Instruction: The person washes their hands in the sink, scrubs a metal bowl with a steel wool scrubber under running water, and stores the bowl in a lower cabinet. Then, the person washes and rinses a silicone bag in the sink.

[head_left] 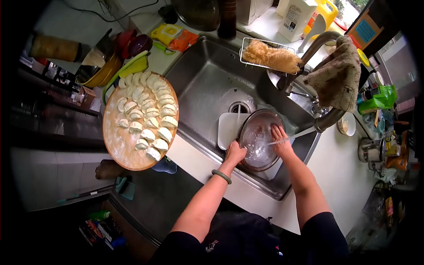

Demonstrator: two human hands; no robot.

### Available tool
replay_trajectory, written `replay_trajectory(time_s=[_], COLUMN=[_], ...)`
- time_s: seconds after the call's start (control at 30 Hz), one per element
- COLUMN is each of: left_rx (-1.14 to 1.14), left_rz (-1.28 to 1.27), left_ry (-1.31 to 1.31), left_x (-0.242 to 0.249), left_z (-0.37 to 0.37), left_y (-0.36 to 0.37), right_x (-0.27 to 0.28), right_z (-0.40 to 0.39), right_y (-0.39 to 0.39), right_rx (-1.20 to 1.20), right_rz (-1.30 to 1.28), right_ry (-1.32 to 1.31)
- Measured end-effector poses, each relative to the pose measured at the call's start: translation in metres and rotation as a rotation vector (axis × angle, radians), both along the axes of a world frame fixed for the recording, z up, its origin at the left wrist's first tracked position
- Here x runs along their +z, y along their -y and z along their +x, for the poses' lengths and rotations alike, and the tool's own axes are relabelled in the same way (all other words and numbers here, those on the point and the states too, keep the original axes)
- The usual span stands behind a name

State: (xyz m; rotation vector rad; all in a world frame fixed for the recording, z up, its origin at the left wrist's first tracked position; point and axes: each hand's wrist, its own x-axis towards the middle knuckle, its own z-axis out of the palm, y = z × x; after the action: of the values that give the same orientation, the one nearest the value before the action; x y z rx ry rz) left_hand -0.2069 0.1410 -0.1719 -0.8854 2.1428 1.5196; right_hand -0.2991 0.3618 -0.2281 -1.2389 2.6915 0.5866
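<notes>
A round metal bowl point(255, 128) is tilted in the right part of the sink, wet inside. My left hand point(235, 153) grips its near left rim, fingers closed around the edge. Against the bowl's right inner side rests my right hand point(281, 140), its fingers stretched out flat. A stream of water point(293, 136) runs from the faucet point(327, 122) into the bowl, close by my right fingers. Partly under the bowl, on its left, lies a white rectangular container point(226, 130).
The steel sink point(194, 84) has its drain point(238, 107) behind the white container. Left of it, a round wooden board point(121, 148) holds several dumplings point(150, 111) and overhangs the counter edge. A wire rack with a tan scrubber point(271, 55) and a hanging cloth point(338, 73) stand near the faucet.
</notes>
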Motion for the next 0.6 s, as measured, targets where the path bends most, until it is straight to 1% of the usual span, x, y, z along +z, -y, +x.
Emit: replay_trajectory(time_s=[0.07,0.13,0.17,0.2,0.23,0.27,0.3,0.33,0.37,0.43,0.5,0.53,0.6], left_rx=[-0.008,-0.024,-0.023,-0.043,-0.065,-0.065,-0.083,-0.103,-0.108,-0.122,-0.099,-0.077,-0.083], left_rz=[-0.012,-0.062,-0.055,-0.122,-0.19,-0.183,-0.171,-0.162,-0.161,-0.149,-0.122,-0.096,-0.099], left_ry=[-0.013,-0.033,-0.034,-0.06,-0.085,-0.084,-0.075,-0.067,-0.071,-0.024,-0.039,-0.05,-0.044], left_x=[-0.01,-0.023,-0.018,-0.008,-0.003,-0.004,-0.006,-0.006,-0.005,-0.005,-0.009,-0.012,-0.008], left_z=[0.004,0.002,0.0,0.0,0.0,-0.001,-0.001,-0.001,-0.001,-0.002,-0.002,0.0,0.002], left_y=[0.0,-0.003,-0.004,-0.006,-0.006,-0.003,0.0,0.001,0.001,0.0,0.001,0.0,-0.002], right_x=[-0.014,-0.013,-0.048,-0.018,-0.052,-0.053,-0.049,-0.043,-0.017,0.006,0.002,0.0,0.005], right_z=[-0.004,0.028,0.052,0.057,0.071,0.082,0.08,0.072,0.058,0.023,-0.015,-0.018,-0.008], right_y=[-0.001,0.012,0.013,0.046,0.046,0.055,0.047,0.034,0.031,0.002,-0.001,-0.001,0.002], right_rx=[0.128,-0.143,-0.286,-0.443,-0.433,-0.411,-0.416,-0.334,-0.248,-0.004,0.261,0.262,0.094], right_rz=[-0.008,0.062,-0.099,0.02,-0.267,-0.568,-0.561,-0.288,-0.028,0.081,-0.048,-0.042,-0.055], right_ry=[-0.169,0.284,0.36,0.711,1.014,1.306,1.308,1.057,0.793,0.227,-0.311,-0.3,-0.075])
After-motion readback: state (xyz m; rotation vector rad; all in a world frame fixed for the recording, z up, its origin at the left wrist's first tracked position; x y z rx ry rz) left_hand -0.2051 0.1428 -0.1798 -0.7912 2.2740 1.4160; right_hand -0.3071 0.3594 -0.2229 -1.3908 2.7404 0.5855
